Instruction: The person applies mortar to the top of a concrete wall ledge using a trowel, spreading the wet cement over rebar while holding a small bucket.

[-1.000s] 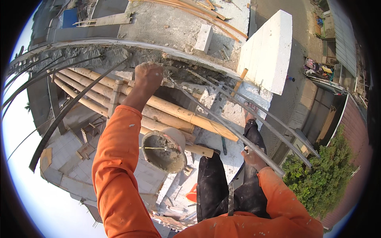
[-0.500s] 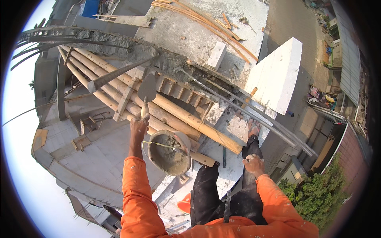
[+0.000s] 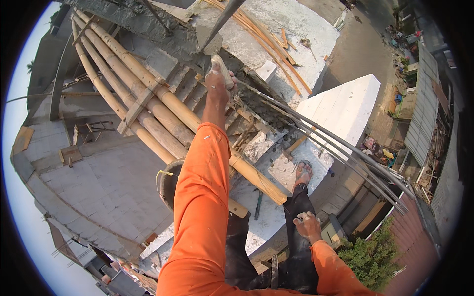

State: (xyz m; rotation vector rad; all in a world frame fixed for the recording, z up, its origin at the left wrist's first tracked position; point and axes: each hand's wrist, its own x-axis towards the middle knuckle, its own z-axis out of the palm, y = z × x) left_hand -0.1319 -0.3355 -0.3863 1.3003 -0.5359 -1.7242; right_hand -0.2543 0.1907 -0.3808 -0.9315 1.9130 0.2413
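My left hand (image 3: 218, 84) is stretched far forward, closed round the pale handle of a trowel. The trowel's grey blade (image 3: 210, 43) is up against the rough mortar-covered concrete beam (image 3: 173, 37). Part of the blade lies behind a dark slanting bar (image 3: 223, 24). Beneath my orange sleeve, a bucket (image 3: 167, 190) shows only its left rim and a yellow tie; its contents are hidden by my arm. My right hand (image 3: 307, 226) rests on my right knee with its fingers curled in; whether anything is inside them I cannot make out.
Thick bamboo poles (image 3: 148, 108) run diagonally, tied by a wooden crosspiece (image 3: 138, 111). Long metal rods (image 3: 345, 158) slant down to the right beside a white slab (image 3: 340, 106). Wooden strips (image 3: 269, 42) lie on the far ledge. A street (image 3: 340, 54) is far below.
My left hand has moved forward and right, carrying the trowel from above the bucket to the beam. My arm now covers most of the bucket. My right hand stays at my knee.
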